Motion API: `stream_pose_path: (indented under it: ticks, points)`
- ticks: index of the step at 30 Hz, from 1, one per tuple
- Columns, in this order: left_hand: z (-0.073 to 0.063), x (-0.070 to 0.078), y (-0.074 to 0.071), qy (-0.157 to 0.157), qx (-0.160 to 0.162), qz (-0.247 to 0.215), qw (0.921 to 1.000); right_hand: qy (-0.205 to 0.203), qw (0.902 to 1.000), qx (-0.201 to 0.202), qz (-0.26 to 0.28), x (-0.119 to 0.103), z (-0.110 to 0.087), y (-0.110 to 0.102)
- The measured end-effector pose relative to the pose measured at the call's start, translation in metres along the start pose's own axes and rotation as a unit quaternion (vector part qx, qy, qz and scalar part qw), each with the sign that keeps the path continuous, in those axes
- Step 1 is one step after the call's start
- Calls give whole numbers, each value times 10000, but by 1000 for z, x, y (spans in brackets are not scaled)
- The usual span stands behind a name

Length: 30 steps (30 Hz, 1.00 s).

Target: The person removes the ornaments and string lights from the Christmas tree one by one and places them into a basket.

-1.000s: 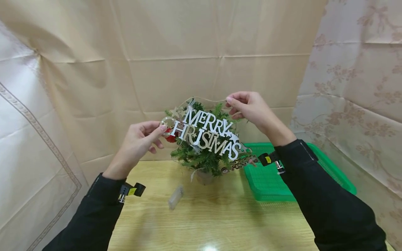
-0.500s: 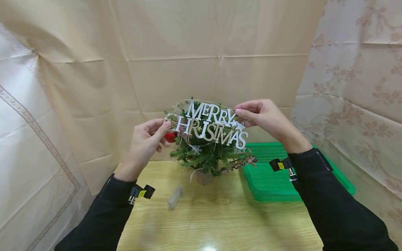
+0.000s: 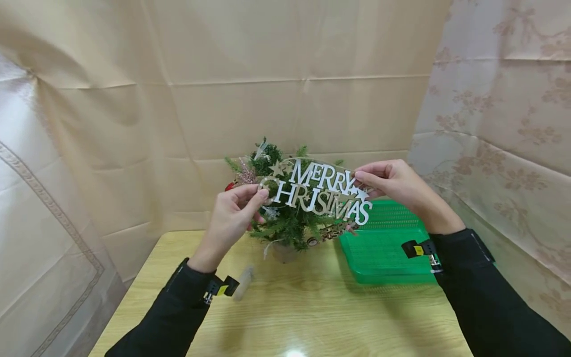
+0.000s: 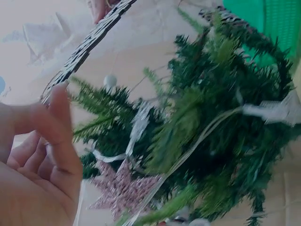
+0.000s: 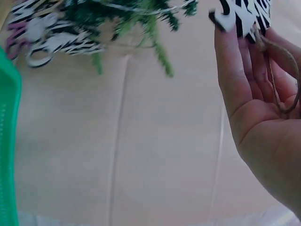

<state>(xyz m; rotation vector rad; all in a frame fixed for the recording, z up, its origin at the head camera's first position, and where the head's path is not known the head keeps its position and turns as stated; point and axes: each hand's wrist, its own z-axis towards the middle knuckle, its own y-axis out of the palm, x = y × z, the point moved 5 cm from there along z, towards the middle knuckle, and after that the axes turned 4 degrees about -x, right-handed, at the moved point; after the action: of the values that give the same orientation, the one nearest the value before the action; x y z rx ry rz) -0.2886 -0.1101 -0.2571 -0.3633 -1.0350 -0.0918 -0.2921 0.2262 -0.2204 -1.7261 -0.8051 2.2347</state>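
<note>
A cut-out "Merry Christmas" sign point(image 3: 324, 194) in white and gold letters is held up in front of a small potted Christmas tree point(image 3: 290, 228). My left hand point(image 3: 234, 218) pinches the round letter at its left end between thumb and fingers. At the right end, my right hand point(image 3: 397, 191) pinches the sign near its star and string. In the right wrist view a loop of twine point(image 5: 295, 75) hangs over that palm. Seen from the left wrist, the sign point(image 4: 89, 44) stands edge-on, apart from the branches there. A pink glitter star point(image 4: 123, 188) hangs on the tree.
To the right of the tree lies a green plastic basket point(image 3: 388, 277). A small clear box point(image 3: 243, 283) rests on the wooden table point(image 3: 312, 317), partly behind the left wrist camera. A wooden lettered ornament point(image 3: 332, 231) hangs low on the tree's right side. Cloth point(image 3: 232, 74) hangs behind.
Both hands have shifted right and the sign has moved with them, uncovering the tree's left side. The right hand has also come down from the raised string to the sign's right end.
</note>
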Motion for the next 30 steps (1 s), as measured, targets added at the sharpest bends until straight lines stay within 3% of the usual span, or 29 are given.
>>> stream_pose_path:
  ticks: [5,9,12,15,18,19,24,30]
  points:
    - [-3,-1,15,41,-369,424,9984,-11,9997,175,152,21,-13,-14]
    - [-14,0,18,489,-302,1305,9898,-77,9981,292,536,44,-25,-32]
    - [-30,-1,18,1092,-138,2086,9718,-171,9940,268,1048,61,-34,-47]
    - [-47,-4,16,1794,126,2772,9438,-179,9858,316,1640,79,-41,-63]
    - [-60,-8,13,2290,497,3317,9138,73,9815,560,1828,99,-47,-80]
    - [-63,-10,12,2377,602,3413,9074,224,9824,654,1732,106,-49,-86]
    - [-79,-19,9,2628,1003,3628,8884,1106,9858,772,996,145,-56,-106]
    - [-94,-22,16,2999,1328,3530,8763,2044,9763,513,499,195,-62,-108]
